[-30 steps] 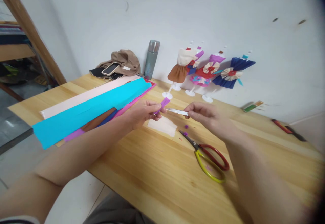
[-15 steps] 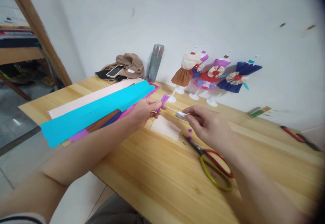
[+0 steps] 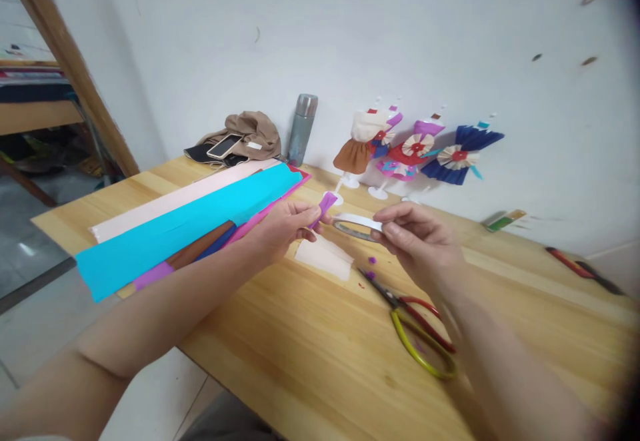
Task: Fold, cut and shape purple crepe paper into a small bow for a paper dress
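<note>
My left hand (image 3: 283, 226) pinches a small purple paper strip (image 3: 326, 204) above the wooden table (image 3: 310, 348). My right hand (image 3: 417, 238) is closed on a thin white tape ring (image 3: 356, 225), held just right of the purple strip and nearly touching it. Below the hands lies a cream piece of crepe paper (image 3: 324, 257). Scissors with red and yellow handles (image 3: 415, 324) rest on the table under my right wrist, with tiny purple scraps (image 3: 371, 266) near the blades.
Long sheets of crepe paper, cyan on top (image 3: 190, 224), lie at the left. Against the wall stand paper dresses on white stands (image 3: 410, 151), a steel flask (image 3: 303, 128), a brown cloth with a phone (image 3: 240, 138). A red-handled tool (image 3: 583, 269) lies far right.
The right hand rose slightly and turned, so the white tape now shows as a ring beside the purple strip. The view shifted a little.
</note>
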`<action>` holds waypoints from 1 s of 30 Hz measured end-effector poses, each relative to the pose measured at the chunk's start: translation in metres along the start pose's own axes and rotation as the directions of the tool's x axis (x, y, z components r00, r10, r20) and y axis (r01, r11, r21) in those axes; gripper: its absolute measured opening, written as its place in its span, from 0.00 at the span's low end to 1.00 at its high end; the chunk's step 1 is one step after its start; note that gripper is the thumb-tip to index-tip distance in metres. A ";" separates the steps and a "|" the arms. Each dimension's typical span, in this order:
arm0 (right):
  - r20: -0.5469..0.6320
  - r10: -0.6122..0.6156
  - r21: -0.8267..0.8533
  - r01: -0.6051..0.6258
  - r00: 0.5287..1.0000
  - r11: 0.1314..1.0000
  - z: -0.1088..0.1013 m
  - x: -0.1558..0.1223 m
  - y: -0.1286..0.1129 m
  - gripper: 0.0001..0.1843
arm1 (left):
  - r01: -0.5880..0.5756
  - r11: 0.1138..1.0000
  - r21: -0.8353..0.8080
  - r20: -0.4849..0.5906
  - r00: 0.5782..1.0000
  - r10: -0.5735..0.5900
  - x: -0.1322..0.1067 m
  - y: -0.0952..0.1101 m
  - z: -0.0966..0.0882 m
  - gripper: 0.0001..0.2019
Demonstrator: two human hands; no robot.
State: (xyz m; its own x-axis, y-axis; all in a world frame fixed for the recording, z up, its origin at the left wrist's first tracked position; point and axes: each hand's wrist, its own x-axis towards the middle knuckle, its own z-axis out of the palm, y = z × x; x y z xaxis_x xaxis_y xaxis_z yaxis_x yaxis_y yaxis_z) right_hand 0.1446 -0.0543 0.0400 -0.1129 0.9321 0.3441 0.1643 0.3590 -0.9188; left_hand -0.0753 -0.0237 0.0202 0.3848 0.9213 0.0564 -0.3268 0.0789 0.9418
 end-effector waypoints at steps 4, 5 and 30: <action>0.004 0.003 0.073 -0.004 1.000 0.997 0.002 -0.001 0.002 0.10 | -0.012 1.000 -0.008 0.031 0.999 0.012 -0.004 0.004 0.003 0.15; 0.012 0.003 0.067 -0.003 1.000 0.998 0.002 -0.001 0.002 0.10 | -0.018 1.000 0.004 0.033 0.999 0.018 -0.004 0.005 0.003 0.15; -0.050 -0.111 0.126 0.116 0.993 0.985 0.014 -0.005 0.011 0.07 | -0.048 0.979 0.200 0.143 0.990 0.019 -0.007 0.009 0.002 0.13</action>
State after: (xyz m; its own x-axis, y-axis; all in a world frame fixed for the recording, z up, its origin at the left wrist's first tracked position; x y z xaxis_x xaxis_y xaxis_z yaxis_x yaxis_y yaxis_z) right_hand 0.1333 -0.0551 0.0252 -0.0813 0.8877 0.4531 0.0256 0.4564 -0.8894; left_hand -0.0790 -0.0298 0.0293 0.4977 0.8588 0.1209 -0.1652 -0.0430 0.9853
